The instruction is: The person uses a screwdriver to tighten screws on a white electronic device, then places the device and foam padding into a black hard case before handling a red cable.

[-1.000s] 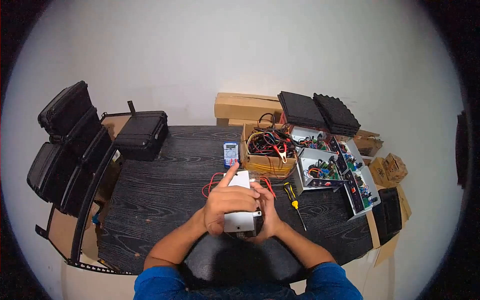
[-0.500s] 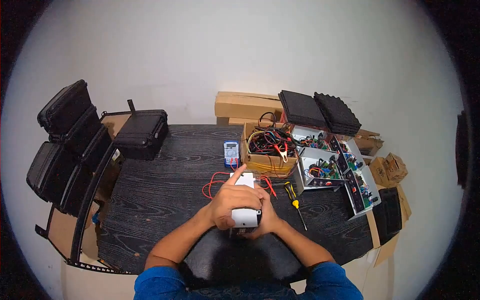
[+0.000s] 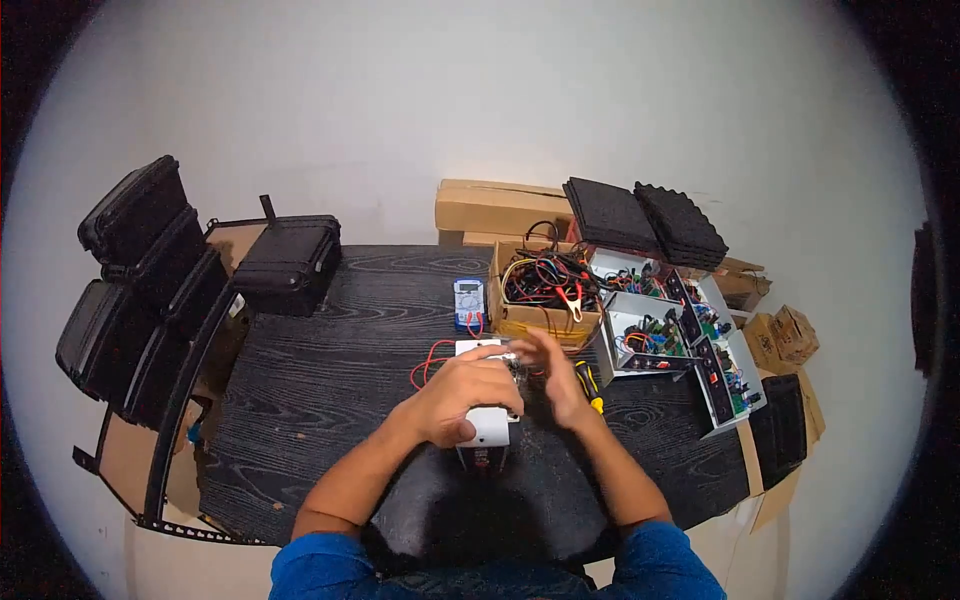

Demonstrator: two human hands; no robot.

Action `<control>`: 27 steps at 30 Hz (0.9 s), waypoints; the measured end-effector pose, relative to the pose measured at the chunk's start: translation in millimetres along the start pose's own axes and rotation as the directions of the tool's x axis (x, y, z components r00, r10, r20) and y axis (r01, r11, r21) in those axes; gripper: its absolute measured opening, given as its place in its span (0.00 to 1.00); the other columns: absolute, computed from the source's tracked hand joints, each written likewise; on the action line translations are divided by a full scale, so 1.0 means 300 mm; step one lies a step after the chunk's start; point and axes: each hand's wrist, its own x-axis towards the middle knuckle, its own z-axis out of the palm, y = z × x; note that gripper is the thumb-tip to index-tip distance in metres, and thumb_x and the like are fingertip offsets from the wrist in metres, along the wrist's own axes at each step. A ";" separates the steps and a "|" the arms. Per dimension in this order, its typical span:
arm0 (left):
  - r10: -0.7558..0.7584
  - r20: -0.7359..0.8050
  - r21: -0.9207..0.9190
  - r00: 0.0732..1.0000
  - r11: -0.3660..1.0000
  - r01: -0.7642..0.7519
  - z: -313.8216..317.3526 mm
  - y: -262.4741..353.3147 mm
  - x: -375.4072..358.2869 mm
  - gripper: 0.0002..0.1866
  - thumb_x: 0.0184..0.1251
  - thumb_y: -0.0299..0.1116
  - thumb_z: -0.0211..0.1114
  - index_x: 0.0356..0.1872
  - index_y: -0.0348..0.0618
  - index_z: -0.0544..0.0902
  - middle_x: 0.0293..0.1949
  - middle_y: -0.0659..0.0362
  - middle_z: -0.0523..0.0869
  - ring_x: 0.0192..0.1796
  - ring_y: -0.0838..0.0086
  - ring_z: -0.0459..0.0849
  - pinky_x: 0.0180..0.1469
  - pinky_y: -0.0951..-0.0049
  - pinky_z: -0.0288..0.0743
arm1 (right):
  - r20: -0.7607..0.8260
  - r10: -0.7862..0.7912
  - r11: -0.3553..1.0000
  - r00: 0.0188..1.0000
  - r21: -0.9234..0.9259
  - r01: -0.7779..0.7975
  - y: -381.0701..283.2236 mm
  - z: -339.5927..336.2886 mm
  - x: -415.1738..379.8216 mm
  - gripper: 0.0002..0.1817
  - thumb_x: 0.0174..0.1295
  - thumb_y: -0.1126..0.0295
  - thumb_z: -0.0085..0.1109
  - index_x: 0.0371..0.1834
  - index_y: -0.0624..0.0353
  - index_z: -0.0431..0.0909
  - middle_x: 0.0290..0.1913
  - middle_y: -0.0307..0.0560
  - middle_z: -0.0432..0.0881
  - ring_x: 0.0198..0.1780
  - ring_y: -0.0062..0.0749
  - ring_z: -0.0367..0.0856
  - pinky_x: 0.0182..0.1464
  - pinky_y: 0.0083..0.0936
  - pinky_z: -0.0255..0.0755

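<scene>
A white metal case (image 3: 487,428) with a dark front panel stands on the table close to me. My left hand (image 3: 470,392) lies across its top, fingers curled over it and thumb on the near part. My right hand (image 3: 562,385) is just off the case's right side, its fingers stretched toward the far end and partly blurred; I see nothing in it. Small parts inside the case's right side show between the hands, but indistinctly. Beyond my right hand lies a yellow-and-black screwdriver (image 3: 590,385), partly covered by it. Red test leads (image 3: 425,365) loop out left of the case.
A blue multimeter (image 3: 469,305) lies behind the case. Beside it stands a cardboard box (image 3: 510,318) of tangled wires and clips. Several opened white cases (image 3: 650,335) with circuit boards fill the right. Black hard cases (image 3: 290,262) sit at the left, near a metal rack edge (image 3: 180,400).
My right hand has let go of the case's right side and risen away to the right, now partly covering the screwdriver. My left hand stays on the case, its index finger lowered.
</scene>
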 end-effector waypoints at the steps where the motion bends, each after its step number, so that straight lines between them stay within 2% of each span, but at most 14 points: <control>1: -0.003 -0.005 -0.001 1.000 1.000 0.003 0.002 0.003 0.003 0.57 0.68 0.87 0.23 0.43 0.45 0.88 0.39 0.57 0.88 0.47 0.57 0.89 0.81 0.40 0.55 | -0.098 0.093 0.986 0.991 -0.126 -0.105 -0.025 -0.012 0.050 0.43 0.71 0.41 0.64 0.79 0.60 0.64 0.64 0.57 0.82 0.67 0.42 0.81 0.70 0.42 0.71; 2: -0.006 -0.010 -0.003 1.000 1.000 0.006 0.005 0.005 0.007 0.57 0.68 0.86 0.23 0.42 0.44 0.89 0.39 0.57 0.89 0.47 0.57 0.89 0.81 0.41 0.55 | -0.208 0.172 0.946 0.963 -0.238 -0.220 -0.049 -0.017 0.090 0.33 0.74 0.49 0.64 0.71 0.63 0.75 0.56 0.56 0.88 0.58 0.40 0.87 0.62 0.39 0.78; 5: -0.005 -0.048 -0.004 0.999 1.000 0.005 0.002 0.009 0.005 0.59 0.68 0.85 0.19 0.39 0.44 0.91 0.40 0.58 0.92 0.48 0.60 0.92 0.82 0.43 0.56 | -0.088 0.173 0.773 0.981 -0.605 -0.191 -0.002 -0.024 0.176 0.19 0.71 0.60 0.64 0.56 0.65 0.86 0.42 0.60 0.91 0.43 0.48 0.93 0.49 0.43 0.84; 7: -0.021 -0.051 0.008 0.998 1.000 0.021 0.004 0.014 0.004 0.63 0.66 0.87 0.15 0.39 0.43 0.91 0.40 0.57 0.92 0.48 0.60 0.92 0.83 0.43 0.54 | 0.069 0.223 0.628 0.972 -0.773 -0.089 0.066 -0.014 0.197 0.18 0.69 0.61 0.66 0.51 0.66 0.87 0.42 0.63 0.91 0.43 0.52 0.92 0.49 0.46 0.84; 8: -0.016 -0.061 -0.004 0.998 1.000 0.016 0.006 0.013 0.004 0.62 0.67 0.87 0.17 0.40 0.43 0.91 0.41 0.57 0.92 0.48 0.60 0.92 0.83 0.42 0.53 | 0.144 0.259 0.548 0.955 -0.836 -0.022 0.096 -0.006 0.205 0.17 0.68 0.62 0.67 0.49 0.66 0.88 0.42 0.65 0.90 0.43 0.54 0.92 0.49 0.47 0.85; 9: -0.012 -0.071 -0.016 0.997 1.000 0.011 0.007 0.011 0.004 0.61 0.67 0.87 0.19 0.41 0.43 0.91 0.41 0.57 0.92 0.49 0.60 0.92 0.84 0.41 0.51 | 0.165 0.370 0.422 0.914 -0.907 -0.007 0.077 0.013 0.223 0.13 0.65 0.64 0.67 0.46 0.62 0.91 0.43 0.64 0.91 0.45 0.56 0.93 0.49 0.52 0.85; 12: -0.033 -0.072 0.024 0.997 0.999 0.035 0.014 0.010 0.003 0.55 0.71 0.84 0.28 0.43 0.44 0.91 0.42 0.58 0.93 0.51 0.60 0.92 0.85 0.38 0.47 | 0.153 0.448 0.324 0.881 -0.946 0.000 0.281 0.010 0.206 0.11 0.63 0.67 0.66 0.42 0.58 0.93 0.43 0.63 0.92 0.46 0.57 0.93 0.51 0.54 0.85; 14: -0.060 -0.068 0.054 0.996 0.997 0.064 0.018 0.012 0.004 0.49 0.74 0.81 0.36 0.44 0.45 0.91 0.43 0.58 0.93 0.52 0.60 0.92 0.85 0.36 0.45 | 0.156 0.436 0.353 0.886 -0.935 -0.010 0.336 0.005 0.200 0.10 0.62 0.68 0.65 0.41 0.58 0.93 0.44 0.63 0.92 0.47 0.57 0.93 0.51 0.54 0.85; 16: -0.089 -0.071 0.060 0.993 0.994 0.094 0.025 0.017 0.002 0.43 0.75 0.77 0.44 0.46 0.47 0.91 0.44 0.58 0.93 0.55 0.60 0.92 0.85 0.33 0.43 | 0.147 0.451 0.389 0.880 -0.920 -0.045 0.291 0.011 0.210 0.10 0.62 0.69 0.65 0.40 0.59 0.93 0.45 0.63 0.92 0.48 0.58 0.93 0.51 0.54 0.86; 19: -0.104 -0.063 0.069 0.993 0.992 0.108 0.034 0.023 0.006 0.37 0.73 0.74 0.51 0.48 0.50 0.91 0.48 0.59 0.93 0.59 0.60 0.91 0.85 0.31 0.42 | 0.129 0.485 0.420 0.865 -0.902 -0.101 0.239 0.006 0.219 0.11 0.61 0.68 0.65 0.41 0.61 0.93 0.45 0.63 0.92 0.48 0.59 0.93 0.50 0.55 0.86; 22: -0.058 0.071 0.124 0.996 0.991 0.049 0.013 0.029 0.017 0.31 0.65 0.69 0.64 0.50 0.52 0.90 0.52 0.61 0.92 0.64 0.61 0.88 0.85 0.32 0.43 | 0.149 0.467 0.397 0.871 -0.916 -0.056 0.248 0.006 0.219 0.12 0.61 0.67 0.66 0.42 0.60 0.92 0.44 0.63 0.92 0.47 0.59 0.93 0.51 0.55 0.85; 24: -0.034 0.105 0.179 0.994 0.984 0.014 0.008 0.038 0.022 0.30 0.57 0.65 0.72 0.51 0.53 0.89 0.54 0.63 0.91 0.66 0.61 0.87 0.84 0.33 0.44 | 0.189 0.464 0.379 0.865 -0.926 -0.001 0.246 -0.002 0.217 0.12 0.61 0.65 0.66 0.42 0.60 0.92 0.43 0.63 0.92 0.47 0.58 0.93 0.51 0.55 0.85; 27: -0.012 0.131 0.218 0.991 0.976 -0.017 0.011 0.047 0.028 0.34 0.46 0.60 0.81 0.53 0.54 0.89 0.55 0.63 0.91 0.69 0.62 0.86 0.84 0.33 0.45 | 0.151 0.439 0.465 0.886 -0.882 -0.080 0.310 -0.015 0.199 0.13 0.63 0.61 0.65 0.42 0.58 0.92 0.43 0.62 0.92 0.46 0.58 0.93 0.50 0.57 0.83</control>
